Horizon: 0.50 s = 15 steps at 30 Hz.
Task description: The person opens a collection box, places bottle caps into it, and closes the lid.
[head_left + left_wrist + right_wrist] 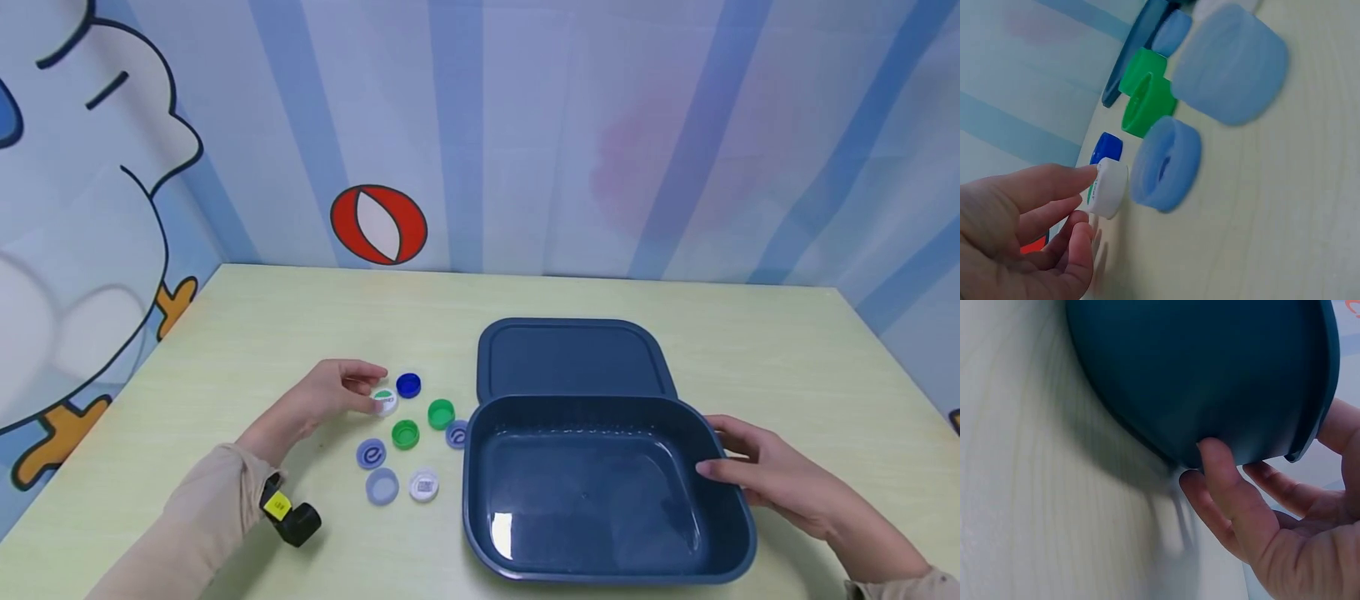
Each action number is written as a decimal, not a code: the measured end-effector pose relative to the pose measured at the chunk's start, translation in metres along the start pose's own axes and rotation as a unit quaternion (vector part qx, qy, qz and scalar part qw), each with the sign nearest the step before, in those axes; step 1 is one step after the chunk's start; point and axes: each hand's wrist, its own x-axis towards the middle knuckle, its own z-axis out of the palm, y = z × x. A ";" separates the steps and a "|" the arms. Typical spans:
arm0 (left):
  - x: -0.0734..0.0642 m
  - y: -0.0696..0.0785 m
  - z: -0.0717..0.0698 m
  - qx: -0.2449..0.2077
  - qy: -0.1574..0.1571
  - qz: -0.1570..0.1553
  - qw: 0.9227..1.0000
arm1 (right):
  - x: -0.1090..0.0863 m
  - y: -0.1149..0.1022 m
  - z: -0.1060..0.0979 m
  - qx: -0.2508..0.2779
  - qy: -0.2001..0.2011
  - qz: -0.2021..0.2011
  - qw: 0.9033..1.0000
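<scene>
At the left of the caps, my left hand (337, 392) pinches a white bottle cap with green print (386, 402) between thumb and fingers. In the left wrist view the white cap (1110, 189) stands tilted near the fingertips. My right hand (776, 479) grips the right wall of a dark blue plastic box (585, 492), thumb over the rim. Seen from the right wrist, its fingers press the box's outer wall (1204, 375). Beside the left hand lie a dark blue cap (408, 385) and green caps (441, 414) (406, 434).
Light blue caps (371, 453) (382, 486) and a white cap with a printed code (423, 485) lie left of the box. Another light blue cap (457, 433) lies against the box's left side. Behind the box is a flat dark blue lid (573, 358) on the pale wooden table (300, 308).
</scene>
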 end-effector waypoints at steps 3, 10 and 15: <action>0.000 -0.001 0.002 0.020 0.004 0.007 1.000 | 0.000 0.000 0.000 -0.001 0.001 0.000 1.000; -0.002 -0.001 0.007 0.039 0.010 -0.001 0.999 | 0.000 0.001 0.000 -0.001 0.000 -0.001 1.000; 0.000 -0.001 0.009 0.060 0.015 0.005 0.998 | -0.001 0.002 -0.001 0.002 -0.003 -0.006 1.000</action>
